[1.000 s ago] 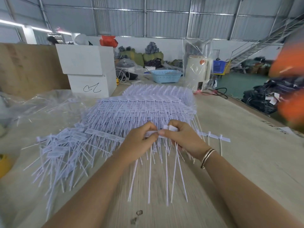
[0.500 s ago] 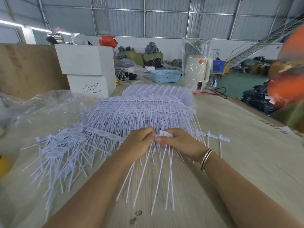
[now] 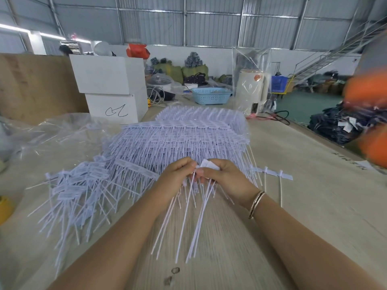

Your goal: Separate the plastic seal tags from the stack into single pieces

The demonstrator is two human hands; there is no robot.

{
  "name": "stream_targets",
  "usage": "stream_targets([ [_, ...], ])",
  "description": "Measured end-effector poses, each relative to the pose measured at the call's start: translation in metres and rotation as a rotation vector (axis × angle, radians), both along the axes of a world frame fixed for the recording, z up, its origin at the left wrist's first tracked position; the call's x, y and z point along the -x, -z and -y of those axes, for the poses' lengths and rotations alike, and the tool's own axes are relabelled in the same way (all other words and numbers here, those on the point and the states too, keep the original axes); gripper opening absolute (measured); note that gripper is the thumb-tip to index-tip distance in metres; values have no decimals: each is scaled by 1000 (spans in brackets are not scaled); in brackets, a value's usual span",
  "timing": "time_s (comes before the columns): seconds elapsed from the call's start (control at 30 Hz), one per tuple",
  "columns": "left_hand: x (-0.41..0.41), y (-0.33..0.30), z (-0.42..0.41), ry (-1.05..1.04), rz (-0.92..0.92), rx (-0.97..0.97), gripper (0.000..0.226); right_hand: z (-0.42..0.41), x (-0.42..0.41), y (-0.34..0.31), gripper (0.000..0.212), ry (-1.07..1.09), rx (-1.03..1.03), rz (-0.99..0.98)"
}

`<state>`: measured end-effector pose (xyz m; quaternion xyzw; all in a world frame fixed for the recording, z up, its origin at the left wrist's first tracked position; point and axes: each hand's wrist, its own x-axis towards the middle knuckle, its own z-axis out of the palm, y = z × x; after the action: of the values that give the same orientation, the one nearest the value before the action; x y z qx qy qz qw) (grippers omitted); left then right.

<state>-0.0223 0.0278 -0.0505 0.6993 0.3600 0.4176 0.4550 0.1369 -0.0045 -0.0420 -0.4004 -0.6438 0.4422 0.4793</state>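
— What do we see nearest, at centre frame?
— Our left hand (image 3: 178, 174) and right hand (image 3: 226, 176) pinch one strip of tags (image 3: 209, 165), tails hanging toward us.
— And beyond?
— The stack (image 3: 188, 141) on the table (image 3: 314, 195); loose tags (image 3: 71, 189) lower left, seemingly singles.

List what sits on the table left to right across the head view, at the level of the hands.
Yellow object at the edge → loose pile of single tags → left hand → right hand → short strip of joined tags.
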Motion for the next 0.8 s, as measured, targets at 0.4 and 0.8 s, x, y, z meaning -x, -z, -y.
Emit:
stream_targets([
  [0.4,1,3,-4,59,-12,-44,18,1,-11,-8,26,-39,53,-100],
  [0.8,-7,16,0,-1,-218,-165,36,-1,-8,-6,22,132,-96,405],
])
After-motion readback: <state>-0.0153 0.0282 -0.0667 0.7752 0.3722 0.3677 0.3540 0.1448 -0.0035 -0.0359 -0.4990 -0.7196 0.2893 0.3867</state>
